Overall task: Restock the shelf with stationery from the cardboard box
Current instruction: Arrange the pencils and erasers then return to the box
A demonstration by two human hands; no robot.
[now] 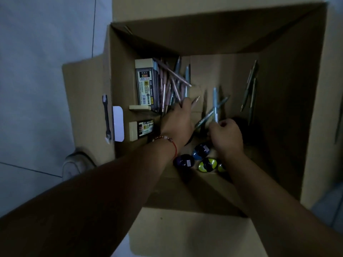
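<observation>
Both my arms reach down into an open cardboard box [278, 108]. My right hand [225, 136] grips a few blue-grey pens [215, 106] that stick up from its fist. My left hand [178, 123], with a bead bracelet at the wrist, reaches into a pile of pink and blue pens and pencils [172, 84] at the box's back left; its fingertips are among them and a pencil [194, 102] shows by its fingers. Whether it grips any is hidden. A large eraser pack [144, 84] lies left of the pile.
Two smaller erasers [141, 128] lie near the left wall. Round sharpeners, blue [201, 151], purple [183, 162] and yellow-green [207, 165], sit under my wrists. More pens [250, 89] lean on the right wall. A shoe [76, 164] stands on the tiled floor left of the box.
</observation>
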